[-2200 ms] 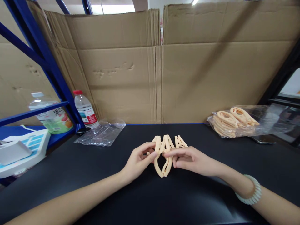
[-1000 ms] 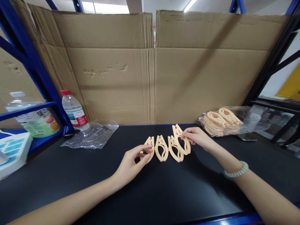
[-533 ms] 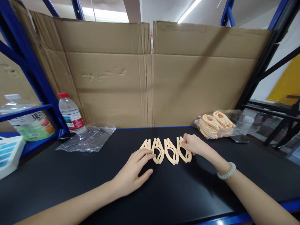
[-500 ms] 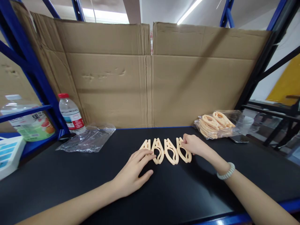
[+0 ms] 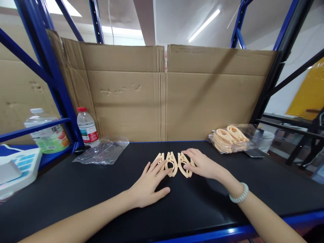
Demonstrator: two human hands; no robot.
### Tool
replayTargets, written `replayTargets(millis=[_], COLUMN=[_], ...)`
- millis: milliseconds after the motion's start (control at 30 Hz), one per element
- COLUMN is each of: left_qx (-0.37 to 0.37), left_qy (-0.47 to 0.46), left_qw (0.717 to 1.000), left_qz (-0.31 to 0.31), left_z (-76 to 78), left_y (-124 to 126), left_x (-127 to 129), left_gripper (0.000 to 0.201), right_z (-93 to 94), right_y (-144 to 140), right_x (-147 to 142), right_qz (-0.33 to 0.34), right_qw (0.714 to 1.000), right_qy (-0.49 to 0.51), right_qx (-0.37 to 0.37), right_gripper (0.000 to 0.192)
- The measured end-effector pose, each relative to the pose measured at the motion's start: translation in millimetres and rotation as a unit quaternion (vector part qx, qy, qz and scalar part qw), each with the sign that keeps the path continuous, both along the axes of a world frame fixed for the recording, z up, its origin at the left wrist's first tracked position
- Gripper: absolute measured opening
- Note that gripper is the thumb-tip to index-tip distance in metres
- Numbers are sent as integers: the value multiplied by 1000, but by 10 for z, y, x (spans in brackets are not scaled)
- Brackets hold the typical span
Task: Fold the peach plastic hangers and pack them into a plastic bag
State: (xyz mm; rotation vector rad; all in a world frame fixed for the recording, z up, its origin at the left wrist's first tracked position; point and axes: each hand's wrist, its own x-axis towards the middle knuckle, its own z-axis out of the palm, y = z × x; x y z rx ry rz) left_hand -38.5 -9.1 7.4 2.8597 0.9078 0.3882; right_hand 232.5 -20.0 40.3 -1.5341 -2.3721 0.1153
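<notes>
Resting flat on a black tabletop (image 5: 76, 192), the left hand (image 5: 149, 184) lies palm down with its fingers spread open, gripping nothing; its fingertips (image 5: 165, 172) touch the left end of a short row of pale orange plastic clips (image 5: 174, 162). The right hand (image 5: 201, 166) lies open too, fingers stretched over the right end of the same row and covering part of it, pressing rather than clasping. A pale bead bracelet (image 5: 239, 193) circles the right wrist. The clips lie side by side near the middle of the tabletop, touching one another, narrow ends pointing away from the person.

Farther right, near the back edge, a clear bag of more clips (image 5: 229, 136) sits well apart from the row, with a dark phone (image 5: 253, 153) just beside it. At the back left lies a crumpled clear plastic bag (image 5: 103, 152), and next to it stands a water bottle (image 5: 87, 127) with a red cap. A larger drink bottle (image 5: 49, 135) stands behind a blue shelf frame (image 5: 50, 71). Flattened cardboard (image 5: 162, 98) walls off the back. A white scale (image 5: 17, 167) sits at the far left, and a strip light (image 5: 204, 25) runs across the ceiling.
</notes>
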Motion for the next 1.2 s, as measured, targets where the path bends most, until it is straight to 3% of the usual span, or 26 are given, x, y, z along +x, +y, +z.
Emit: replayTargets(millis=[133,267,400,633,833,933,1033,1133,1200], left_qx=[-18,-21,-20,-36,-6,28,99,168,164], left_qy=[32,42,54,61,32,-3,-82,-172,-231], left_qw=[999,999,998,995,995,995,986,970,959], left_qz=[-7,-1,14,68,90,101,109,44,-15], left_z=[23,8,15,65,47,45,66,156,248], left_y=[-22,12,236,818,944,865,623,178,-160], left_x=[12,15,22,136,168,150,105,-30,-183], left_gripper=[59,64,66,69,64,67,60,49,43], right_z=[-136,-301,-372,-321,-332,-354,-299,-74,144], right_y=[-216,-247,-26,539,700,656,501,161,-151], right_x=[-202,-379,-460,-537,-562,-578,-599,-544,-429], right_qz=[-22,-22,-39,-74,-81,-87,-101,-103,-80], right_qw=[997,996,996,993,991,992,990,968,940], right_qy=[-19,-56,-67,-85,-97,-89,-25,100,173], right_qx=[-73,-69,-36,-44,-34,-6,93,204,282], right_gripper=[69,67,68,66,62,60,56,52,51])
